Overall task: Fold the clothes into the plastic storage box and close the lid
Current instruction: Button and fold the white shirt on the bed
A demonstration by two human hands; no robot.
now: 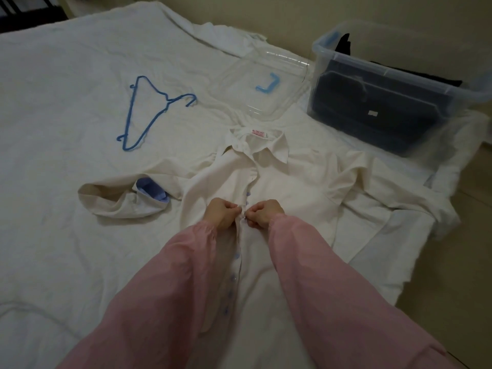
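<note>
As our left hand [221, 213] and right hand [265, 213] pinch the placket of the shirt [292, 187] mid-frame, its length runs collar-up. The storage box [394, 70] lies upper right, nearer our right hand.

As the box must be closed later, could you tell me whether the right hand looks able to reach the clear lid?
Probably yes, once freed: the right hand pinches the shirt front, while the lid lies uncovered on the bed beyond the shirt, with nothing between.
</note>
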